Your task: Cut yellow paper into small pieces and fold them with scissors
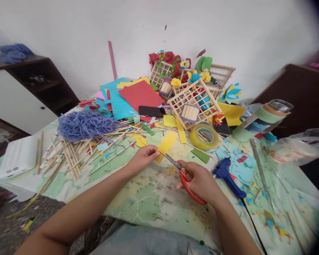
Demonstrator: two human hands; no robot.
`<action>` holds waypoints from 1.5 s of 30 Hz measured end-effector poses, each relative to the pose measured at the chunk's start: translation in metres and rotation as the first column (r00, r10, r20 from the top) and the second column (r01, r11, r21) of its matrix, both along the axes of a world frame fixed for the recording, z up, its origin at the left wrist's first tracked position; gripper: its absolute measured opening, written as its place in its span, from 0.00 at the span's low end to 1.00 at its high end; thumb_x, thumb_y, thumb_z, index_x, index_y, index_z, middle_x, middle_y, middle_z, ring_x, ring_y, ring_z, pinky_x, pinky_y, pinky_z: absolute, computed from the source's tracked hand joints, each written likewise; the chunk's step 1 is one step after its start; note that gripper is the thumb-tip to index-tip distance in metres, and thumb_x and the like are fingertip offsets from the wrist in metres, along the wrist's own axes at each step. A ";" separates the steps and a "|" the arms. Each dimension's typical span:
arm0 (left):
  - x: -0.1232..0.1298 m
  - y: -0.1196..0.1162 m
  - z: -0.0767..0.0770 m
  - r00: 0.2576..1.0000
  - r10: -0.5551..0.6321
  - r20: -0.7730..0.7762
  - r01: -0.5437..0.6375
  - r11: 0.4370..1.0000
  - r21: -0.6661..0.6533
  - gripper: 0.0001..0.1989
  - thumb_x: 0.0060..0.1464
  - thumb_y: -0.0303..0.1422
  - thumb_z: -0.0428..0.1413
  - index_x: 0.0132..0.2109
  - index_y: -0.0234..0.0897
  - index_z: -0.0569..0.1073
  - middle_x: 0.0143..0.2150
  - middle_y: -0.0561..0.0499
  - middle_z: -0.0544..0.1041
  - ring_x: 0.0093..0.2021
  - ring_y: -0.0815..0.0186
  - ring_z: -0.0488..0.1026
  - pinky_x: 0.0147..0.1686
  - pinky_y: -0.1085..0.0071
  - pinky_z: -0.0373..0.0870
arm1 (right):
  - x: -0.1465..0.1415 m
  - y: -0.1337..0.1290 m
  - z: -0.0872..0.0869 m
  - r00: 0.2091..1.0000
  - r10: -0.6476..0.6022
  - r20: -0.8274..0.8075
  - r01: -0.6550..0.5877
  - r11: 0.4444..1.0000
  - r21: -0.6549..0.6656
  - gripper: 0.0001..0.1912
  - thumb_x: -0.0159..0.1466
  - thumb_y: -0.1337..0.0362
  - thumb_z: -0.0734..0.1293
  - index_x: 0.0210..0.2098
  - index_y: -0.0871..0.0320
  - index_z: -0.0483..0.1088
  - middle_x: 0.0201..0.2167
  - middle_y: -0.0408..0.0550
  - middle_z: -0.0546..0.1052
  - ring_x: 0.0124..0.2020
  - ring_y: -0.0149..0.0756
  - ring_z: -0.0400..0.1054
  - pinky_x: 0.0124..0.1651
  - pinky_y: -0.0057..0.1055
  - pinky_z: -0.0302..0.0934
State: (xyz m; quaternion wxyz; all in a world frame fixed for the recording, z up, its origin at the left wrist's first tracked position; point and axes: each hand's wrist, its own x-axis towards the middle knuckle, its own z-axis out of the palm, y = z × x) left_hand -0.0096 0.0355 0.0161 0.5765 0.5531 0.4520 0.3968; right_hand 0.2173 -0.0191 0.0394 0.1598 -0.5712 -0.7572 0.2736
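Note:
My left hand (146,157) pinches the lower left edge of a yellow paper strip (168,141) between thumb and fingers, over the middle of the table. My right hand (200,179) is wrapped round the red handles of a pair of scissors (185,184). The scissor blades point up and left, and their tips meet the strip close to my left fingertips. Whether the blades are parted is too small to tell. Small yellow scraps (172,171) lie on the cloth just below the blades.
Blue yarn (86,124) and wooden sticks (71,159) lie left. Coloured paper sheets (142,95), a stick lattice (179,102) and paper flowers stand behind. A tape roll (192,137), a blue glue gun (231,180) with its cord, and a jar (263,118) are at the right.

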 end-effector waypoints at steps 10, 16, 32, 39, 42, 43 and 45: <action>-0.001 0.001 0.001 0.998 -0.055 -0.033 0.055 0.998 -0.008 0.15 0.46 0.42 0.58 0.30 0.33 0.71 0.26 0.53 0.71 0.26 0.70 0.65 0.27 0.75 0.60 | 0.002 0.001 -0.006 0.997 0.023 -0.077 -0.028 0.998 -0.064 0.30 0.51 0.57 0.68 0.54 0.51 0.66 0.33 0.44 0.74 0.32 0.37 0.67 0.34 0.30 0.60; -0.002 0.001 0.001 0.999 -0.034 -0.023 0.033 0.999 -0.043 0.14 0.45 0.41 0.58 0.30 0.32 0.72 0.27 0.52 0.72 0.26 0.70 0.66 0.27 0.75 0.61 | 0.002 0.002 -0.008 0.997 0.039 -0.064 -0.042 0.998 -0.049 0.29 0.51 0.58 0.68 0.54 0.52 0.67 0.36 0.46 0.75 0.34 0.39 0.68 0.36 0.32 0.61; -0.004 0.002 -0.002 0.996 -0.033 -0.078 0.028 0.998 -0.062 0.15 0.43 0.42 0.59 0.28 0.32 0.71 0.23 0.54 0.68 0.23 0.73 0.61 0.22 0.77 0.56 | -0.001 0.003 -0.006 0.990 0.056 -0.127 -0.069 0.992 -0.102 0.19 0.51 0.59 0.67 0.43 0.54 0.73 0.29 0.44 0.76 0.28 0.37 0.66 0.31 0.28 0.59; -0.004 0.003 -0.002 0.995 -0.044 -0.090 0.036 0.995 -0.095 0.15 0.42 0.43 0.58 0.27 0.32 0.70 0.22 0.55 0.68 0.22 0.73 0.61 0.22 0.77 0.55 | -0.002 0.003 -0.003 0.998 0.064 -0.028 -0.066 0.994 -0.085 0.19 0.53 0.58 0.65 0.44 0.53 0.73 0.28 0.44 0.76 0.28 0.35 0.65 0.30 0.26 0.56; -0.003 0.003 -0.002 0.994 -0.044 -0.098 0.035 0.995 -0.094 0.15 0.42 0.42 0.58 0.27 0.32 0.70 0.23 0.55 0.69 0.23 0.72 0.62 0.23 0.76 0.56 | -0.003 0.002 -0.003 0.998 0.060 0.003 -0.059 0.997 -0.053 0.19 0.55 0.59 0.63 0.45 0.53 0.73 0.29 0.45 0.76 0.27 0.34 0.65 0.30 0.26 0.55; -0.003 0.003 -0.003 0.994 -0.042 -0.099 0.032 0.995 -0.097 0.15 0.43 0.42 0.58 0.28 0.32 0.70 0.23 0.55 0.69 0.23 0.72 0.62 0.23 0.76 0.56 | -0.003 0.002 -0.004 0.998 0.058 0.016 -0.057 0.997 -0.043 0.19 0.56 0.59 0.63 0.46 0.53 0.72 0.29 0.45 0.76 0.27 0.34 0.65 0.30 0.26 0.55; -0.003 0.003 -0.003 0.994 -0.042 -0.099 0.031 0.994 -0.106 0.15 0.43 0.42 0.58 0.28 0.33 0.70 0.23 0.55 0.68 0.22 0.73 0.61 0.22 0.76 0.56 | -0.002 0.002 -0.005 0.997 0.057 0.046 -0.056 0.998 -0.022 0.20 0.56 0.59 0.62 0.48 0.53 0.71 0.29 0.46 0.76 0.26 0.33 0.64 0.29 0.26 0.54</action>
